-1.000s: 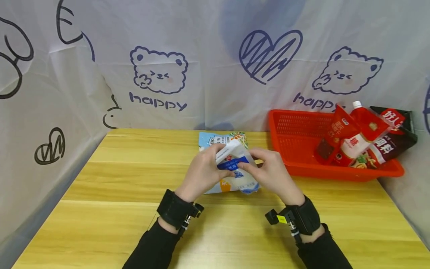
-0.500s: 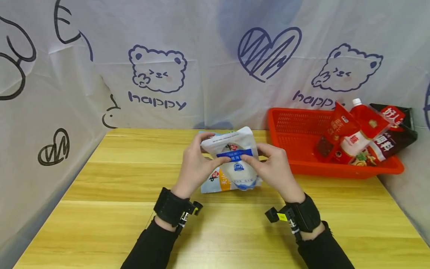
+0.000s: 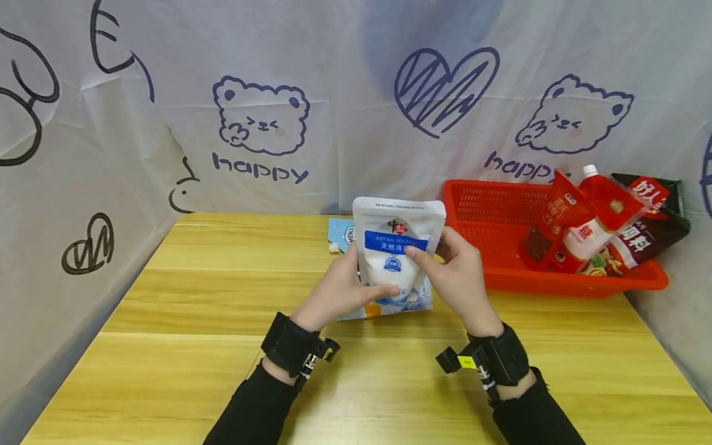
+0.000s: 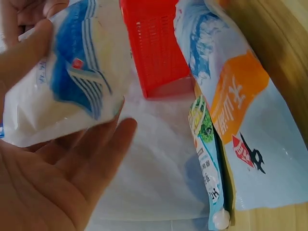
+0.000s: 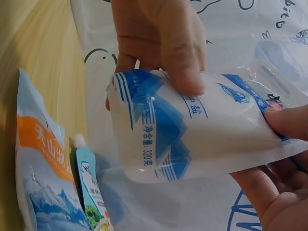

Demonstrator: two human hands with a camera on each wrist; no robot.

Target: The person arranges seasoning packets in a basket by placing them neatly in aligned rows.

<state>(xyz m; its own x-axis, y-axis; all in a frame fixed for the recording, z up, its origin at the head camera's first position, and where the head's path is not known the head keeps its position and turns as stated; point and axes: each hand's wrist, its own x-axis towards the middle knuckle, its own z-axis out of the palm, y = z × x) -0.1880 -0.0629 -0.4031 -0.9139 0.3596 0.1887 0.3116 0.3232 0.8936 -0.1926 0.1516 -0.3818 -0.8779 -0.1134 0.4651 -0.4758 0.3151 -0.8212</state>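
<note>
Both hands hold a white bag of sea salt (image 3: 397, 225) upright, its blue-banded front facing me. My left hand (image 3: 336, 287) grips the lower left part, thumb across the front near the bottom. On the right edge, my right hand (image 3: 458, 278) pinches the bag with its thumb over the blue band. The right wrist view shows blue mountain shapes on the salt bag's lower end (image 5: 168, 125). Behind it on the table lie a light blue bag with an orange band (image 4: 260, 144) and a light blue Heinz pouch (image 4: 207, 163) with a white cap, both partly hidden in the head view.
A red plastic basket (image 3: 481, 225) stands at the back right. Leaning in its right half are a red packet (image 3: 559, 213), a red spouted sugar pouch (image 3: 595, 228) and a dark seasoning bag (image 3: 645, 238). White drawn-on cloth (image 3: 356, 111) hangs behind the wooden table (image 3: 194, 358).
The salt bag has been turned from folded-over and tilted to upright, front facing me. The left hand has shifted from its upper left to its lower left; the right hand still pinches the right edge.
</note>
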